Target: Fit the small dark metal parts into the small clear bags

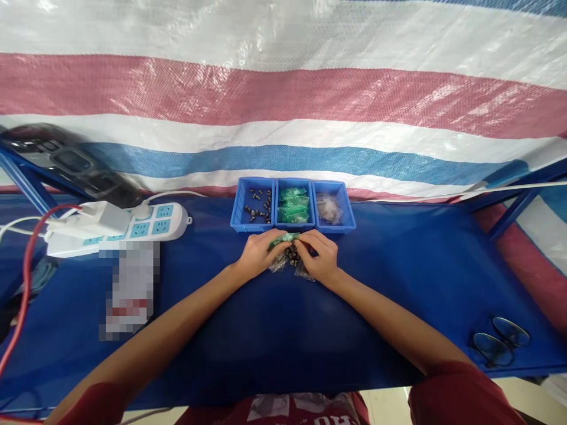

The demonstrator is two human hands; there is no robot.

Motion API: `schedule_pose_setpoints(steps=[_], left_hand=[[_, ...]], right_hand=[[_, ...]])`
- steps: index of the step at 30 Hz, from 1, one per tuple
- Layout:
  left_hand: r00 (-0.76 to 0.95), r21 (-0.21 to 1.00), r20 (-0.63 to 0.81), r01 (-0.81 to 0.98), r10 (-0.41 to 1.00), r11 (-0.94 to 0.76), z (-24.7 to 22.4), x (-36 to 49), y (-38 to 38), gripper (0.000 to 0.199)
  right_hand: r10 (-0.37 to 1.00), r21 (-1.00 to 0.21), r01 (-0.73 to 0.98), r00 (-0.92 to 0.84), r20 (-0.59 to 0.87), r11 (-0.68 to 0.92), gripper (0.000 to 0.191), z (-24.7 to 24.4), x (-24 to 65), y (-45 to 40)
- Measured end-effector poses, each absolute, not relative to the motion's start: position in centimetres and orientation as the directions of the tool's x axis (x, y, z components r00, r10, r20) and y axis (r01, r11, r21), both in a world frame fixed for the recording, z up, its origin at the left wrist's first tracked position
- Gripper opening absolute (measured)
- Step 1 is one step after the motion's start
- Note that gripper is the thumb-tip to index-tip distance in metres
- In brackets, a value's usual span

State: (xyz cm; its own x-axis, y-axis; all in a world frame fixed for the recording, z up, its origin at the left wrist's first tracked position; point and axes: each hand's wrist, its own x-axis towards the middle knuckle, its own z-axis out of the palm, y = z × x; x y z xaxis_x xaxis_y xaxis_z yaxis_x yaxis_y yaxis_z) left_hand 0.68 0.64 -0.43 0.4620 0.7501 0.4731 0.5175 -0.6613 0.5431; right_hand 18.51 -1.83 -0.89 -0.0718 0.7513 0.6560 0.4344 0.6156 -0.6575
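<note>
Between my two hands is a small green plastic packet [284,237]. My left hand [257,255] pinches its left end, and my right hand [319,257] grips the right end. Beneath it, dark screws [292,255] lie in a small pile on the table, flanked by clear plastic bags [278,263] partly hidden by my fingers. Just beyond stand three joined blue bins: loose screws in the left bin [234,219], green packets in the middle bin [295,226], and clear bags in the right bin [349,222].
A white power strip [177,221] with plugs and cables lies at the left, with a blurred-out white item [133,289] in front. Eyeglasses [494,348] rest near the right front edge of the blue table [283,342]. A striped tarp [283,94] hangs behind.
</note>
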Motion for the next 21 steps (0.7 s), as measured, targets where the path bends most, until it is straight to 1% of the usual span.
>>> schedule_pose_setpoints(steps=[3,7,11,14,21], left_hand=[[0.472,0.529,0.464,0.531,0.749,-0.662,-0.52,0.69,0.73,0.027],[0.524,0.499,0.471,0.505,0.71,-0.704,-0.82,0.66,0.85,0.023],[0.53,0.479,0.499,0.491,0.686,-0.728,-1.06,0.63,0.83,0.021],[0.526,0.49,0.508,0.474,0.682,-0.731,-1.03,0.69,0.75,0.02],[0.548,0.514,0.436,0.499,0.714,-0.698,-0.52,0.86,0.78,0.021]], right_hand=[[0.762,-0.674,0.427,-0.058,0.645,0.603,0.013,-0.84,18.59,-1.84],[0.754,-0.669,0.413,-0.069,0.653,0.618,0.02,-0.79,18.6,-1.82],[0.731,-0.635,0.432,-0.087,0.677,0.64,0.014,-0.93,18.49,-1.78],[0.716,-0.618,0.45,-0.072,0.695,0.645,0.014,-1.09,18.44,-1.79],[0.683,-0.601,0.441,-0.036,0.73,0.666,0.011,-1.03,18.4,-1.91]])
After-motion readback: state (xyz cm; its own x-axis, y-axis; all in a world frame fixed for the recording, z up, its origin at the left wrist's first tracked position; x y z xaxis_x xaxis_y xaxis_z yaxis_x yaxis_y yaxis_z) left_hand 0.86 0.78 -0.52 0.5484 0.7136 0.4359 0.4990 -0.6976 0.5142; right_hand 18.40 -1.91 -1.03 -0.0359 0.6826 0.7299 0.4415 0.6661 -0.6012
